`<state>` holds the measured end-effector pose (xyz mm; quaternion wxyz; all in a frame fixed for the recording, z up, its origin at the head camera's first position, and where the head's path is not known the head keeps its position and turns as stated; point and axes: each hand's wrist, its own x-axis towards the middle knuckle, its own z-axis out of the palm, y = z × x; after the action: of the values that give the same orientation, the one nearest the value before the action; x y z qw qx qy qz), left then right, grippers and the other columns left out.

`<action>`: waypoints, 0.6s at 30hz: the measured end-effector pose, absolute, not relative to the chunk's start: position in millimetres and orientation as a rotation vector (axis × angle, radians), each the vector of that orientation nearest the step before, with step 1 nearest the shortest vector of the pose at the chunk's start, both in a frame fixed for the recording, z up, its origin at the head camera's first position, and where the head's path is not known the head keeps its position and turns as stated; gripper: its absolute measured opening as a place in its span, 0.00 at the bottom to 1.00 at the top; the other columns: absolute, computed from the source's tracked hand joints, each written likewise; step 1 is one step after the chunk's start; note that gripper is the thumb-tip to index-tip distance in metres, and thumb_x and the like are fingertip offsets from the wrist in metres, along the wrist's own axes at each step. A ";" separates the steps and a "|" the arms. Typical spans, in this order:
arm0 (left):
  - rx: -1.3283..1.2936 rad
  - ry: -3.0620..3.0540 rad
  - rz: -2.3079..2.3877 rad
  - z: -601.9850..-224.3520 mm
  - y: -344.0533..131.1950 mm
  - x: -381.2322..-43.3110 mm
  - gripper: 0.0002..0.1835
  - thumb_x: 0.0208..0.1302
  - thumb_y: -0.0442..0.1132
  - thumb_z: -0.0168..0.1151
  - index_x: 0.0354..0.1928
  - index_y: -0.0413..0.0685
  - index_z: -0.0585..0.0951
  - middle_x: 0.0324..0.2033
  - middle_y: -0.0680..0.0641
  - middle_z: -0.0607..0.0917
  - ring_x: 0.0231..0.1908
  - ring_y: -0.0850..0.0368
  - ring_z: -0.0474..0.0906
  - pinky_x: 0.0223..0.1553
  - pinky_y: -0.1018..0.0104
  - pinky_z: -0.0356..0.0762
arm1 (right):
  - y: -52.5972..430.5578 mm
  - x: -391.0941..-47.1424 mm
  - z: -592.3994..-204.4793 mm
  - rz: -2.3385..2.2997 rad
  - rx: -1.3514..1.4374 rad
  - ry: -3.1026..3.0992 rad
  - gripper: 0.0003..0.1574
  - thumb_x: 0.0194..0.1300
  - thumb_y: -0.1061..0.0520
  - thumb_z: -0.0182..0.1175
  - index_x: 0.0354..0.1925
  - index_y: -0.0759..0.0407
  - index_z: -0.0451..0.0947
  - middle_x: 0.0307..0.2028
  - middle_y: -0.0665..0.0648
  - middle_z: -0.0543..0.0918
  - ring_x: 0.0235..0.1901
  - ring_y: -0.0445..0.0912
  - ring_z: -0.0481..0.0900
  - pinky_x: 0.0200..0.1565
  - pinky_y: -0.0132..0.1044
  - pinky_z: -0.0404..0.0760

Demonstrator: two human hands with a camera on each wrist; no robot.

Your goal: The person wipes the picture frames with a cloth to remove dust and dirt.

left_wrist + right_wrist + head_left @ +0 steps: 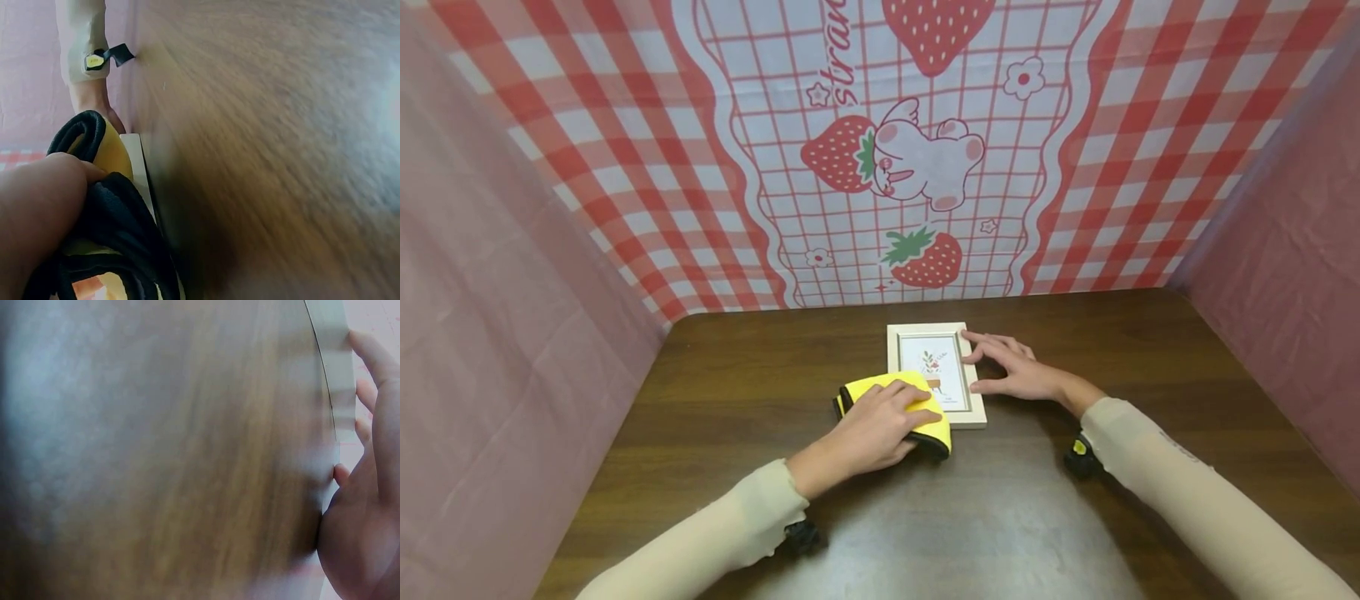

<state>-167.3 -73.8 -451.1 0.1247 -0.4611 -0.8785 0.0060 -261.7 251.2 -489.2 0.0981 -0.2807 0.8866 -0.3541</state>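
Observation:
A picture frame (pixel 976 415) with a pale cream border and a print of a potted plant lies flat on the brown wooden table. My left hand (pixel 874 429) holds a folded yellow cloth (pixel 937 428) with black edging over the frame's lower left part, hiding that corner. In the left wrist view, the thumb is tucked against the rolled folds of the cloth (pixel 115 155). On the frame's right side, my right hand (pixel 1019 372) rests its spread fingertips along the border. The right wrist view shows these fingers (pixel 375 359) at the frame's edge (pixel 340 381).
Behind the table (pixel 760 358) hangs a red-and-white checked cloth (pixel 700 167) printed with strawberries. Pink fabric walls (pixel 497 292) stand on the left and right. Both arms wear pale sleeves (pixel 722 525) with dark straps at the wrists.

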 end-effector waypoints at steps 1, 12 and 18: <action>-1.337 -2.565 0.025 -451.1 -71.8 -167.1 0.26 0.70 0.50 0.81 0.69 0.66 0.88 0.68 0.51 0.88 0.66 0.50 0.85 0.59 0.54 0.91 | 251.3 -261.5 -489.8 -1.045 -0.832 2.630 0.23 0.73 0.34 0.73 0.57 0.41 0.81 0.91 0.58 0.58 0.83 0.73 0.52 0.73 0.85 0.48; -1.314 -2.535 0.064 -450.9 -48.1 -166.6 0.24 0.69 0.53 0.80 0.66 0.66 0.90 0.64 0.52 0.92 0.60 0.53 0.87 0.55 0.60 0.92 | 250.9 -262.9 -493.5 -1.040 -0.847 2.653 0.22 0.73 0.35 0.74 0.57 0.39 0.82 0.91 0.55 0.59 0.83 0.71 0.53 0.72 0.84 0.49; -1.301 -2.500 0.033 -468.0 -30.2 -173.5 0.24 0.69 0.55 0.80 0.66 0.70 0.90 0.62 0.55 0.92 0.56 0.56 0.87 0.48 0.64 0.90 | 250.1 -261.0 -491.0 -1.070 -0.871 2.632 0.23 0.73 0.37 0.74 0.58 0.43 0.83 0.90 0.59 0.60 0.83 0.73 0.53 0.71 0.85 0.47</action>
<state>-173.5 -30.2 -468.0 0.1608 -0.4557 -0.8754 0.0114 -261.0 250.1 -491.0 0.0850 -0.2920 0.8825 -0.3589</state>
